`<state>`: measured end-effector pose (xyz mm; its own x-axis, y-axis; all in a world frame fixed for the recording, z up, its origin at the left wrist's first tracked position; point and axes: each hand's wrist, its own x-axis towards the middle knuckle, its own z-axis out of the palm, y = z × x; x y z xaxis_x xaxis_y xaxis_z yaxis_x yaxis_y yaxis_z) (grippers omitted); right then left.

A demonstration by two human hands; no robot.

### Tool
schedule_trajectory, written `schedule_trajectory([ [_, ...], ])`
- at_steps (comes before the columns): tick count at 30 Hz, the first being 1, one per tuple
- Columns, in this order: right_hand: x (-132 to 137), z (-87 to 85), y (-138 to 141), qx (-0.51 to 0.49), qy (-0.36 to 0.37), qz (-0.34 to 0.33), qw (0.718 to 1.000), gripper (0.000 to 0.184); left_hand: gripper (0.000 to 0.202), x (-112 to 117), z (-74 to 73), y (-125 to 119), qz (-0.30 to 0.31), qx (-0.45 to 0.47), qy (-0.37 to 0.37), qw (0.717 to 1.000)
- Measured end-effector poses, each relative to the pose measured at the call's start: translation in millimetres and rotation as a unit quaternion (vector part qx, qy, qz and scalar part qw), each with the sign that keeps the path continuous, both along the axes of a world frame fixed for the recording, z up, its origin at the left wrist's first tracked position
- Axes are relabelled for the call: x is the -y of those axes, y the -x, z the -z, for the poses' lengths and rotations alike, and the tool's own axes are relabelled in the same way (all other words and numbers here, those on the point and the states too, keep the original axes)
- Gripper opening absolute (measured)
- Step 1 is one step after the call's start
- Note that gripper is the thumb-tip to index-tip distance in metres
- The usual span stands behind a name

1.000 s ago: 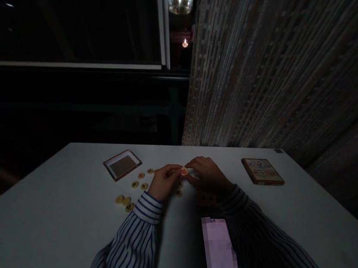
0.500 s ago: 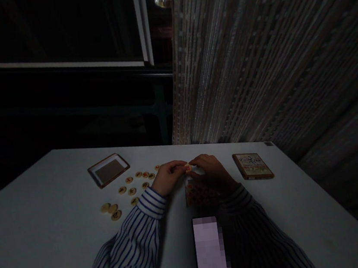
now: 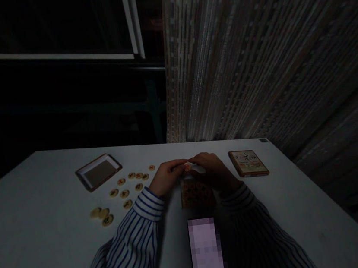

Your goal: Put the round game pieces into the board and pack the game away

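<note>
Pale yellow disc (image 3: 188, 167) with red mark, 1 piece, is held up just beyond a dark brown box (image 3: 182, 199) on the white table (image 3: 50, 254), pinched by the left hand's (image 3: 166, 177) thumb and fingers, the right hand's (image 3: 213, 169) fingertips closed on its right edge. Loose discs (image 3: 124, 193), 12 visible, lie left, near 1 open tray (image 3: 100, 172); 1 flat decorated case (image 3: 248, 163) lies right, 1 phone (image 3: 206, 252) in front.
</note>
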<state>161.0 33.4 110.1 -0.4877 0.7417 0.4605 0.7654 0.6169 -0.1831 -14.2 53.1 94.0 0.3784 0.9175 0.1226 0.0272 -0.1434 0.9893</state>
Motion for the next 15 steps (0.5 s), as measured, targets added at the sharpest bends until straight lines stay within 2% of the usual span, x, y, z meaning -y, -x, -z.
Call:
schedule_trajectory([
  [3, 0.6, -1.1, 2.7, 0.001, 0.006, -0.004, 1.000, 0.027, 0.037, 0.2, 0.7, 0.9, 0.000, 0.046, 0.042, 0.998],
  [5, 0.9, -1.8, 4.5, -0.002, 0.009, -0.001, 1.000, 0.026, 0.033, 0.1, 0.4, 1.7, -0.010, 0.050, 0.050, 0.997],
  [9, -0.6, -2.3, 6.1, -0.007, 0.007, 0.002, 1.000, 0.025, 0.023, -0.5, -1.8, 4.0, -0.023, 0.024, 0.031, 0.999],
  [15, -7.3, -4.3, 8.5, 0.008, 0.008, -0.006, 1.000, 0.024, 0.025, -4.4, -2.2, 8.3, -0.041, 0.001, -0.002, 0.999],
])
